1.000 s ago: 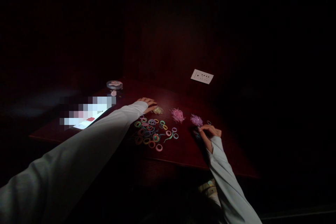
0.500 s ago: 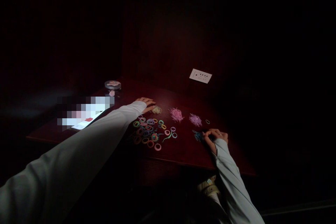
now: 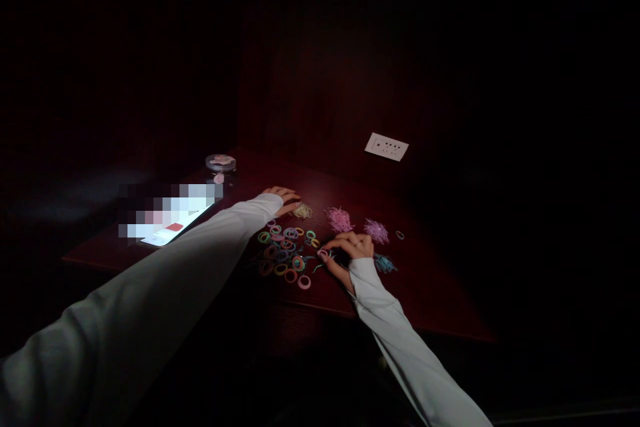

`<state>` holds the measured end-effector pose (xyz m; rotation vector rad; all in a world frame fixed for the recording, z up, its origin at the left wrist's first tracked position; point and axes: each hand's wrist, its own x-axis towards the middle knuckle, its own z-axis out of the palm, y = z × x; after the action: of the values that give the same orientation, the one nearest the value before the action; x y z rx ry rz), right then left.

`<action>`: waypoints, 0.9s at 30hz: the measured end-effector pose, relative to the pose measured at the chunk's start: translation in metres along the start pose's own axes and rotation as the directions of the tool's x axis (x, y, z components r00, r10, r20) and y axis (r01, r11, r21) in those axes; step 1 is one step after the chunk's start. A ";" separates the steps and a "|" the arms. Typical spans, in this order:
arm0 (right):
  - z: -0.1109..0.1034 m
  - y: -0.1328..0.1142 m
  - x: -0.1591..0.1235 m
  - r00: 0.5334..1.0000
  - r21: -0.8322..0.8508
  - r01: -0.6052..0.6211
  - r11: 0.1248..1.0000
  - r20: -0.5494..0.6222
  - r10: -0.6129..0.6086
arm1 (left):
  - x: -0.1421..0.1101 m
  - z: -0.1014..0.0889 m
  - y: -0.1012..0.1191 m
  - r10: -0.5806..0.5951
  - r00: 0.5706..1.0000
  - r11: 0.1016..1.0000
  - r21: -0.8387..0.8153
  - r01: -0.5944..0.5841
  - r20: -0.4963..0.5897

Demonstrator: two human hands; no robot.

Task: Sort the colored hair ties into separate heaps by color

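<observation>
A loose spread of small coloured elastic rings (image 3: pixel 283 252) lies on a dark red table (image 3: pixel 440 293). My left hand (image 3: pixel 284 199) rests flat with fingers stretched out, touching a small yellow pile of bands (image 3: pixel 302 211). My right hand (image 3: pixel 347 250) is curled at the right edge of the spread, fingertips pinching at a pink ring (image 3: pixel 323 254). Behind it lie a pink pile (image 3: pixel 339 219) and a purple pile (image 3: pixel 376 230). A blue pile (image 3: pixel 384 262) lies just right of my right wrist.
A single ring (image 3: pixel 399 235) lies right of the purple pile. A round clear container (image 3: pixel 220 163) stands at the back left, beside a lit flat device (image 3: pixel 173 223). A white wall socket plate (image 3: pixel 386 146) is behind the table. The surroundings are very dark.
My right hand has moved left from the blue pile to the edge of the ring spread. The blue pile now lies uncovered. My left hand has stayed put.
</observation>
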<state>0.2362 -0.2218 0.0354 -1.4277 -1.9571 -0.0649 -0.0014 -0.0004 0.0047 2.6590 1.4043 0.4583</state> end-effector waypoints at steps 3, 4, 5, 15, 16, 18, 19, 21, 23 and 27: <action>0.008 -0.006 0.006 0.999 0.063 -0.022 0.998 0.046 0.019 | -0.003 -0.001 0.005 -0.021 1.000 1.000 0.007 0.021 -0.017; 0.009 -0.005 0.007 0.998 0.082 -0.054 0.995 0.048 0.050 | -0.005 -0.002 0.007 -0.020 0.999 1.000 0.007 0.020 -0.025; 0.010 -0.003 0.008 0.995 0.100 -0.089 0.991 0.048 0.085 | -0.006 -0.002 0.008 -0.011 0.999 1.000 0.004 0.011 -0.032; 0.033 0.017 0.007 0.982 0.088 -0.173 0.981 0.087 0.165 | -0.009 -0.008 0.010 0.012 1.000 0.999 -0.033 -0.012 0.009; 0.035 0.019 0.007 0.981 0.086 -0.182 0.980 0.086 0.174 | -0.009 -0.007 0.010 0.008 1.000 1.000 -0.028 -0.008 0.005; 0.035 0.019 0.008 0.979 0.096 -0.195 0.976 0.087 0.187 | -0.007 -0.004 0.010 -0.015 1.000 1.000 -0.008 0.015 -0.018; 0.033 0.018 0.008 0.979 0.110 -0.192 0.975 0.090 0.183 | -0.006 -0.001 0.009 -0.023 0.999 1.000 0.001 0.023 -0.029; 0.029 0.014 0.007 0.983 0.153 -0.172 0.973 0.090 0.159 | -0.003 0.004 0.006 -0.017 0.999 1.000 0.010 0.017 -0.041; 0.024 0.010 0.007 0.988 0.203 -0.146 0.968 0.077 0.133 | 0.000 0.007 0.001 0.005 0.999 1.000 0.009 -0.005 -0.043; 0.011 0.011 0.004 0.991 0.261 -0.125 0.957 -0.004 0.131 | 0.004 0.011 -0.008 0.040 0.998 0.999 0.005 -0.039 -0.054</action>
<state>0.2399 -0.2098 0.0254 -1.3680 -1.7767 0.2280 -0.0023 0.0080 -0.0070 2.7014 1.3704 0.5361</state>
